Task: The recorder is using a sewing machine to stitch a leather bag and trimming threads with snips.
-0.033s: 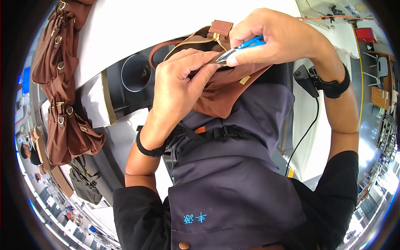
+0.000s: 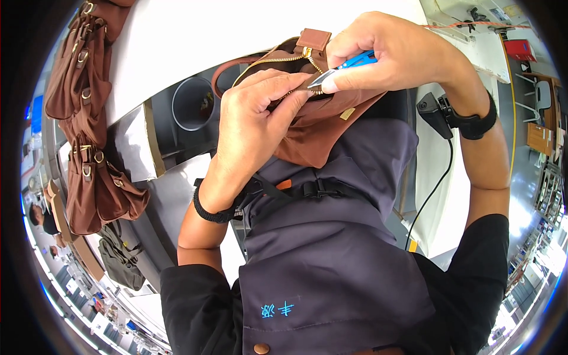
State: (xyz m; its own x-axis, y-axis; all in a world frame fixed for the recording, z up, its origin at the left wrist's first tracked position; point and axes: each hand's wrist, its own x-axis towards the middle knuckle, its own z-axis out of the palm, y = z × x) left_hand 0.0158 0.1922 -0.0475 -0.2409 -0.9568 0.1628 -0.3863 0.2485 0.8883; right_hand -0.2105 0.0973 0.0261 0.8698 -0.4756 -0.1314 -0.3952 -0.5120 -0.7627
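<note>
I hold a brown fabric bag (image 2: 319,136) with a gold zipper (image 2: 266,62) at chest height, above my dark apron (image 2: 331,248). My left hand (image 2: 254,118) pinches the bag's fabric just beside the zipper's end. Blue-handled thread snips (image 2: 352,62) sit in my right hand (image 2: 402,53), and their metal tip touches the bag's edge right where the left fingertips grip. A brown leather tab (image 2: 313,38) sticks up at the top of the bag. The bag's inside is hidden.
Several finished brown bags (image 2: 83,118) hang in a column at the left. A white table (image 2: 195,29) lies ahead, with a grey round bin (image 2: 192,103) under its edge. A black device with a cable (image 2: 435,115) hangs at my right wrist.
</note>
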